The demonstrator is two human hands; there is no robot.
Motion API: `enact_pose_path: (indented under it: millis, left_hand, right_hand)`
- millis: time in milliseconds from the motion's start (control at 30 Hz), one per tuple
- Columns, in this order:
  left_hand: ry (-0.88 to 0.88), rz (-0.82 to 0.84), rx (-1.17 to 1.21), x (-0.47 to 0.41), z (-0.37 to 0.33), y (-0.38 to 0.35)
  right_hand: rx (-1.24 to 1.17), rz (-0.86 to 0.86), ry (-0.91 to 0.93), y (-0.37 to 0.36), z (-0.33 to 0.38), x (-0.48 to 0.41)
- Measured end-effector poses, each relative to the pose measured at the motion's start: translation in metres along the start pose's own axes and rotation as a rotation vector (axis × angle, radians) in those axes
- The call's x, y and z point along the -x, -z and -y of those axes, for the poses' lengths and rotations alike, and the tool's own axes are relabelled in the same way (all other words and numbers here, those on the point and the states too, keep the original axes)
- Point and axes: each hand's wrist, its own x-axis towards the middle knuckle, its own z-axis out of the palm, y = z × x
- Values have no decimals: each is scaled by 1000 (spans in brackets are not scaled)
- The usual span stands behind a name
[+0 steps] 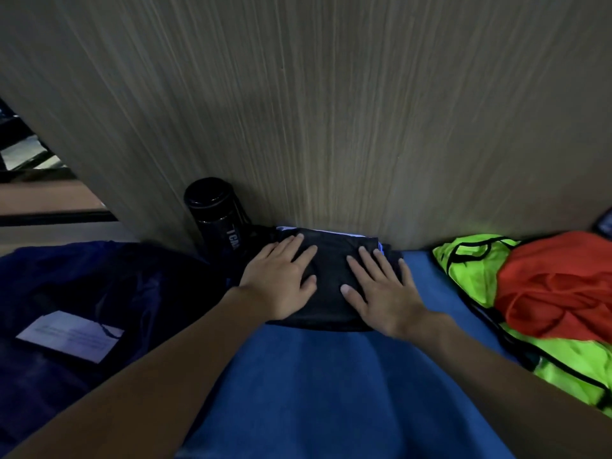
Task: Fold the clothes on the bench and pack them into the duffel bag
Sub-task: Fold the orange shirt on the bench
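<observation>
A wood-grain wall panel fills the upper view, rising straight from the back edge of the blue desk. On the left of the desk lies a dark navy duffel bag, slumped; in the dim light I cannot tell whether its mouth is unzipped. To the right, a neon green vest with black trim lies loose, and a crumpled red garment is heaped on top of it.

Against the wall, between bag and vest, sits a folded black garment with a pale edge showing at its far side. The left hand and right hand lie flat on it side by side, fingers straight and spread, pressing down and gripping nothing.

A black bottle stands at the wall just left of the folded garment. A white label lies on the bag.
</observation>
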Motion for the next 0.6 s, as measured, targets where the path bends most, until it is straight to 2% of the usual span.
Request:
enact_pose_path:
  millis: [100,167,367,467,600]
  left_hand:
    - [-7,-3,-14,-3,-9,13]
    - [-33,-65,-30,-4,-21,24]
    - [-131,-153,58,-20,-85,48]
    - [-174,-163,119,-29,-131,55]
    - [-229,-124,202,-39,-192,58]
  right_hand:
    - [2,-16,-12,7,-6,10]
    - [-51,-65,-21,16,-13,21]
    - [-172,-329,-84,43,-49,72]
    - [-161,-383,-151,44,-82,105]
    - [-82,-590,-233,28,-124,149]
